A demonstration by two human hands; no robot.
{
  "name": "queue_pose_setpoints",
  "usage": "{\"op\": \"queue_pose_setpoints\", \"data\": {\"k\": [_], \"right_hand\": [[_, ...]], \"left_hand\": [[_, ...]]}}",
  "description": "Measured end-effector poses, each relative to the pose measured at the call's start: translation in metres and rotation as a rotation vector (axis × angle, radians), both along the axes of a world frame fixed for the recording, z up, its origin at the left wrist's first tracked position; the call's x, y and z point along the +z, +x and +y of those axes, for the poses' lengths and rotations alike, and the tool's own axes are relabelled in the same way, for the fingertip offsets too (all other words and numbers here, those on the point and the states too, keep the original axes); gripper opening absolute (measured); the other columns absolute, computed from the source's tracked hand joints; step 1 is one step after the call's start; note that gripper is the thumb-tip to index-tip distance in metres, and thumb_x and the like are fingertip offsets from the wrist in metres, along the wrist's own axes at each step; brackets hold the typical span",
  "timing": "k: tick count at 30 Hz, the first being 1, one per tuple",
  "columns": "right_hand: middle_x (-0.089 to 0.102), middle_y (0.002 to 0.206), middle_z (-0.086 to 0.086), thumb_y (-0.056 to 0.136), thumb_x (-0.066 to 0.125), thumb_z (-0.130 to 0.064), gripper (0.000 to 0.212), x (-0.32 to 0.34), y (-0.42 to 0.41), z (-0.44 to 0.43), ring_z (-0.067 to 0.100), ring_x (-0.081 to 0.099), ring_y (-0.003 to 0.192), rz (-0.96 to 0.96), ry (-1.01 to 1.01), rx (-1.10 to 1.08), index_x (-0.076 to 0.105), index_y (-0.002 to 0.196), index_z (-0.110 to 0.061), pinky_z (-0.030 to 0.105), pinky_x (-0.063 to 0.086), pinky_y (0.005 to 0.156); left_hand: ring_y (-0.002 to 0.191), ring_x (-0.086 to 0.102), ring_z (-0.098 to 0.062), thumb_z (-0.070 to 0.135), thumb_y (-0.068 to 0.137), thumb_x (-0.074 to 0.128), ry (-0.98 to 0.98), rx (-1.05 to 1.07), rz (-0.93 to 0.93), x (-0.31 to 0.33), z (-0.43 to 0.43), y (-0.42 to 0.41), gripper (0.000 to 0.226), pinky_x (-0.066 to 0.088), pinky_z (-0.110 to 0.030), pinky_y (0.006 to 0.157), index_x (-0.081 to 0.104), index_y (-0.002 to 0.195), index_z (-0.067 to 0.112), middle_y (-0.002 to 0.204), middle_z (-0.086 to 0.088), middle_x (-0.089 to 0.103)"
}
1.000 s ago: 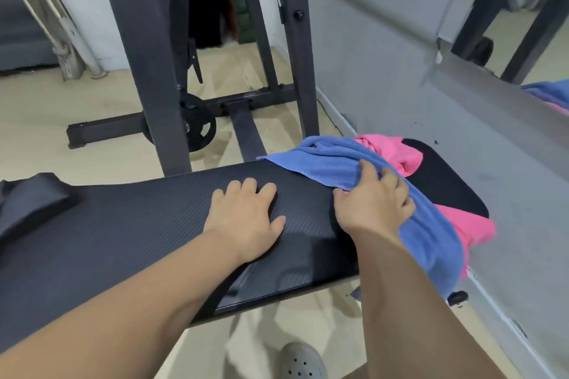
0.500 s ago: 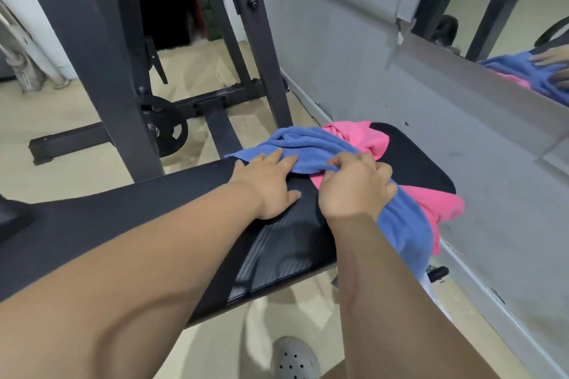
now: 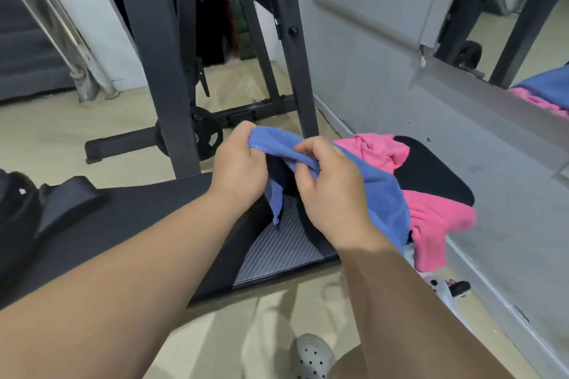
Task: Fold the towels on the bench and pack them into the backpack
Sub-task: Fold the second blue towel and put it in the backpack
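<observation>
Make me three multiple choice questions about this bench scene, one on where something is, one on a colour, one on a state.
1. Where does the pink towel lie?
A. on the floor by the rack
B. on the bench end near the wall
C. inside a bag

2. What colour is the towel in both hands?
A. blue
B. green
C. white

3. How is that towel?
A. folded flat
B. lifted by one edge, unfolded
C. packed away

B: it drapes over the bench by the wall.
A: the left hand and right hand pinch the blue towel.
B: its edge is raised.

Black padded bench — blue towel, pink towel draped over its end
</observation>
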State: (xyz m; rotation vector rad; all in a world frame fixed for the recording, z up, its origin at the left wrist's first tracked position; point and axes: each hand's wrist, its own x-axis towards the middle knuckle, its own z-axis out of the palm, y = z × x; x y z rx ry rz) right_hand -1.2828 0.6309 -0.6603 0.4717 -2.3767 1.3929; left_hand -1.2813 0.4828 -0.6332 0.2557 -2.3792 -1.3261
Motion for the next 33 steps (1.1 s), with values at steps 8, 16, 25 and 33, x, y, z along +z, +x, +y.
{"op": "queue_pose_setpoints", "data": {"k": [8, 16, 25, 33], "right_hand": [[0.055, 0.085, -0.001, 0.080, 0.061, -0.007, 0.021, -0.007, 0.038, -0.032, 0.031, 0.054, 0.081, -0.150, 0.485, -0.053, 0.050, 0.089, -0.021, 0.038, 0.031, 0.061], [0.052, 0.091, -0.006, 0.077, 0.062, -0.009, 0.022, 0.004, 0.067, -0.043, 0.022, 0.051, 0.077, -0.058, 0.399, 0.008, 0.051, 0.088, -0.024, 0.035, 0.037, 0.060], [0.064, 0.067, 0.001, 0.093, 0.059, -0.013, 0.017, -0.012, 0.087, -0.050, 0.012, 0.053, 0.060, -0.590, 0.342, 0.607, 0.068, 0.081, -0.019, 0.032, 0.045, 0.063], [0.067, 0.085, -0.014, 0.088, 0.064, -0.017, 0.008, -0.011, 0.086, -0.053, 0.008, 0.059, 0.073, -0.560, 0.332, 0.593, 0.067, 0.090, -0.024, 0.026, 0.045, 0.066]], "left_hand": [[0.067, 0.038, -0.014, 0.003, 0.086, 0.033, 0.021, 0.205, 0.083, 0.026, -0.068, 0.070, 0.013, 0.034, -0.029, 0.060, 0.042, 0.078, 0.008, 0.073, 0.003, 0.045], [0.061, 0.029, -0.015, 0.001, 0.086, 0.046, 0.100, 0.292, -0.032, 0.022, -0.143, 0.149, 0.024, 0.023, -0.031, 0.057, 0.038, 0.067, 0.013, 0.064, 0.000, 0.034], [0.049, 0.042, -0.015, 0.013, 0.086, 0.065, 0.445, -0.193, -0.667, 0.025, -0.172, 0.225, 0.037, 0.034, -0.025, 0.049, 0.050, 0.053, 0.021, 0.057, 0.001, 0.046], [0.067, 0.053, -0.022, 0.023, 0.088, 0.058, 0.306, 0.145, -0.483, 0.007, -0.184, 0.212, 0.021, 0.043, -0.033, 0.065, 0.060, 0.082, 0.003, 0.075, -0.011, 0.059]]}}
